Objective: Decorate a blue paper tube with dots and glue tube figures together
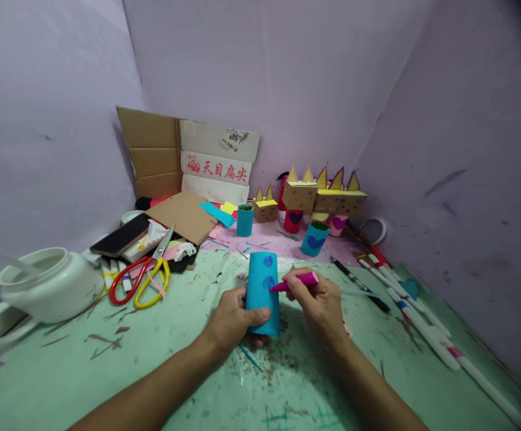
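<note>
Holding a blue tube (pixel 262 299) roughly upright above the middle of a green desk (pixel 174 389), a person's left hand (pixel 231 317) pinched it low down, thumb across the front and the other fingers mostly hidden behind. That low grip left the upper front uncovered, probably on purpose, and seemed to steady the tube from its left side. Two dark blue spots (pixel 268 281) showed on that front, one above the other. From the other side, the right hand (pixel 318 302) pinched a pink marker (pixel 307 279) between thumb and fingers, close to its tip, likely for fine control; the tip pointed at the lower spot, though whether it touched could not be told.

Near the left edge sat a white pot (pixel 58 290). Beyond it lay red-and-yellow scissors (pixel 159 254) and a phone (pixel 119 234), well out from the middle, perhaps to leave elbow room. At the far edge an unfolded carton (pixel 215 146) stood by the wall (pixel 287 78). Toward the far right corner were box heads (pixel 300 196) with pointed ears, a tube with a heart (pixel 318 230) in front of them and a plain tube (pixel 245 222) to their left. White markers (pixel 422 328) lined the right edge, and a black pen (pixel 359 285) lay near the right hand.
</note>
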Available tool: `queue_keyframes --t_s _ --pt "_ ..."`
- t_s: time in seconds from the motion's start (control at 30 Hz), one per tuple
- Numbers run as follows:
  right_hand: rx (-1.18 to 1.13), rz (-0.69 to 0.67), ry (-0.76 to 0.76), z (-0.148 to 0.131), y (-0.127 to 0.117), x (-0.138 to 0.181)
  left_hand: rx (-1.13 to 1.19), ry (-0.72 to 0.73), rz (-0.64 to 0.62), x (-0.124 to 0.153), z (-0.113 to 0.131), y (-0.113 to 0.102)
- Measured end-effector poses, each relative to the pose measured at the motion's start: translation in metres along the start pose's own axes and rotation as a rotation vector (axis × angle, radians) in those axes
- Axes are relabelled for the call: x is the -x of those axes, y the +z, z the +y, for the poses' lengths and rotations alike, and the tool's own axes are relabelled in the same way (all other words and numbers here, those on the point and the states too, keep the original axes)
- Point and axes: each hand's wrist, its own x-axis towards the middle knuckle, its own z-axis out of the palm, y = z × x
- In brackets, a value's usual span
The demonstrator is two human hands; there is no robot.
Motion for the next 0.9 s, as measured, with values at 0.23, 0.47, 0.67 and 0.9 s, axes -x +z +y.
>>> queue_keyframes --t_s 0.23,0.47,0.67,0.9 --pt "-0.017 0.021 0.004 0.0014 0.0006 0.0005 0.003 -0.01 -0.013 -0.0008 0.0003 -0.0007" --pt "-0.029 0.024 0.022 0.0023 0.0002 0.002 0.008 -0.007 -0.007 0.0008 0.0007 -0.0003" --pt "0.004 -0.004 -0.005 -0.0016 0.0003 0.0001 0.007 0.001 0.006 -0.0012 -0.0007 -0.0014" --pt "-0.037 0.035 0.021 0.0028 0.0028 0.0011 0.012 -0.005 -0.01 -0.0005 0.0 -0.0009"
